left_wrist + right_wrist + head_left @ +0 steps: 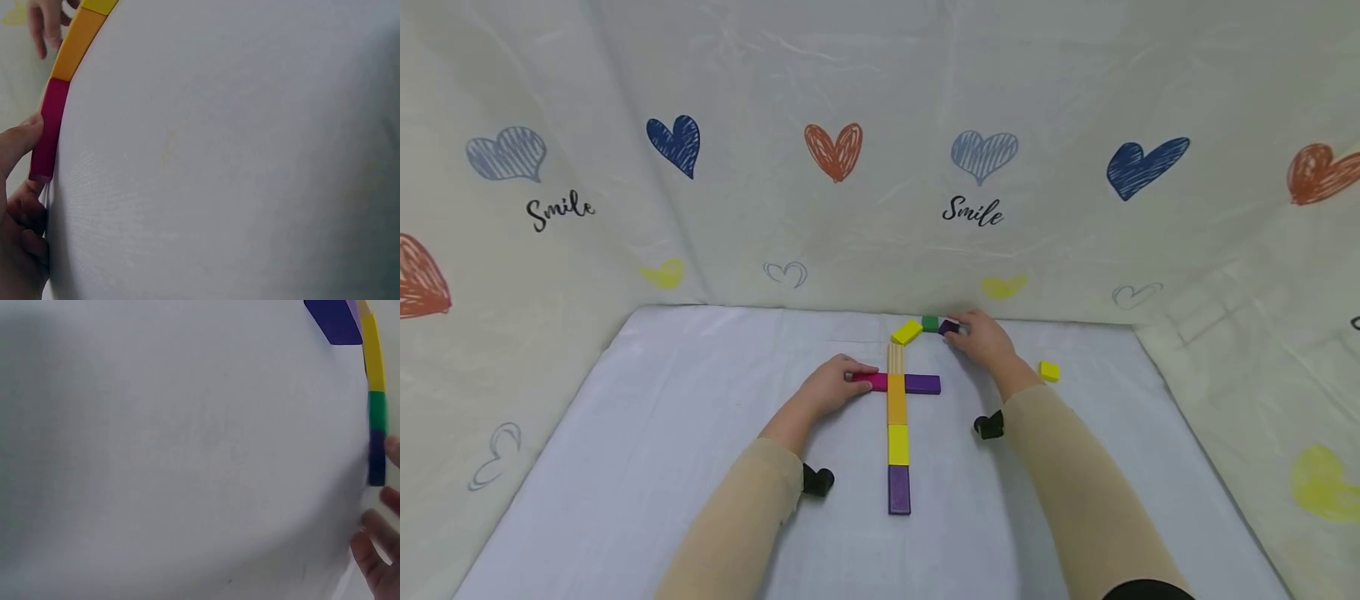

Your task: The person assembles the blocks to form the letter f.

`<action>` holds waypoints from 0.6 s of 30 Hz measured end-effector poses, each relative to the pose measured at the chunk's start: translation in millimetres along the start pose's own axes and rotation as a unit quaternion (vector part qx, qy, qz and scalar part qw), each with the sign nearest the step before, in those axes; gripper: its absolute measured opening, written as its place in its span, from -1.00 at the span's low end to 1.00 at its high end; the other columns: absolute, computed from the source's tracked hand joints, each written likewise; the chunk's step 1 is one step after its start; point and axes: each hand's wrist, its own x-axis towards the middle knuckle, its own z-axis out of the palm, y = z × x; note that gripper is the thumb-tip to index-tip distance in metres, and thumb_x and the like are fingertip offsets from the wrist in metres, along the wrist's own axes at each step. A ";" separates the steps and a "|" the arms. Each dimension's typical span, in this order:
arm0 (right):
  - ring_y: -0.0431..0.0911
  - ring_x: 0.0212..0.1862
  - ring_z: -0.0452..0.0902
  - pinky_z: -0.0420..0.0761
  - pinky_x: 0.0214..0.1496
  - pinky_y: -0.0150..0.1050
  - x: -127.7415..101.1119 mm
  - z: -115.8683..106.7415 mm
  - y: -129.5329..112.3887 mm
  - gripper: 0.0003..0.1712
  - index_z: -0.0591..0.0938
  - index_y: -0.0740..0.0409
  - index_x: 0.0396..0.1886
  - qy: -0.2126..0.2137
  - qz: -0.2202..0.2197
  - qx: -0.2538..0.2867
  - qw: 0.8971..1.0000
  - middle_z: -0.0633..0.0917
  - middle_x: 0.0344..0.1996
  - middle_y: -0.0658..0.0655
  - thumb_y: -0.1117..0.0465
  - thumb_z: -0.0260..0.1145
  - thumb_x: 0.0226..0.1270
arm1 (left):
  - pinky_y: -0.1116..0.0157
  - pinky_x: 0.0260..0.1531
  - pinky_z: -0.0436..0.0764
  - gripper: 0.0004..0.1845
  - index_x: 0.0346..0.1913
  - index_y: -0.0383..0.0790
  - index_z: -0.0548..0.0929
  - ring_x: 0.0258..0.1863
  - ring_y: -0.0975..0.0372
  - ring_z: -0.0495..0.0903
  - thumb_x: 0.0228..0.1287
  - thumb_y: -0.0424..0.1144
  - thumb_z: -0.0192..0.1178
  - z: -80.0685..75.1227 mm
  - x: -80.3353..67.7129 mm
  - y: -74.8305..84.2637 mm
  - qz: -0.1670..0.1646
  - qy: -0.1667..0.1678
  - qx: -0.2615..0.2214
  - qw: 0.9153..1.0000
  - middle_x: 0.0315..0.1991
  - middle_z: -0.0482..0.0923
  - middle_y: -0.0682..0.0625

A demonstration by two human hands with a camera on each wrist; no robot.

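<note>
A cross of flat blocks lies on the white cloth: a wooden block (895, 358), an orange block (897, 400), a yellow block (898, 444) and a purple block (899, 489) in a column, with a magenta block (874, 382) and a second purple block (922, 384) as arms. My left hand (850, 377) pinches the magenta block (49, 128) at its outer end. Further back, my right hand (958, 327) grips a dark purple block (949, 327) that ends a short row with a green block (930, 323) and a tilted yellow block (907, 332). The right wrist view shows this dark purple block (377, 456) beside my fingers (375, 550).
A small yellow cube (1048, 372) lies alone to the right of my right wrist. A cloth backdrop printed with hearts (833, 150) walls in the table on the back and both sides. The white cloth (662, 433) stretches to the near edge.
</note>
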 end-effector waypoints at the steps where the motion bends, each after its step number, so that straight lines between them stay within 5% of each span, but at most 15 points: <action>1: 0.17 0.22 0.40 0.35 0.34 0.12 -0.7 -0.9 0.7 -0.41 0.48 -0.07 0.40 0.002 0.000 0.005 1.000 0.49 0.21 0.23 -0.03 0.29 0.42 | 0.08 0.17 0.48 -0.64 0.18 0.24 0.67 0.05 0.12 0.46 0.33 0.00 0.29 -0.1 -0.1 0.3 -0.002 0.000 0.000 1.000 0.07 0.51 0.03; 18: 0.11 0.06 0.47 0.50 0.07 0.07 -35.9 -31.6 41.7 -0.45 0.54 -0.02 0.34 0.015 -0.019 0.019 1.000 0.48 0.27 0.19 -0.06 0.28 0.42 | 0.05 0.20 0.46 -0.63 0.19 0.25 0.66 0.08 0.10 0.45 0.34 0.01 0.28 1.4 -0.4 1.1 -0.007 0.002 0.008 1.000 0.09 0.50 0.02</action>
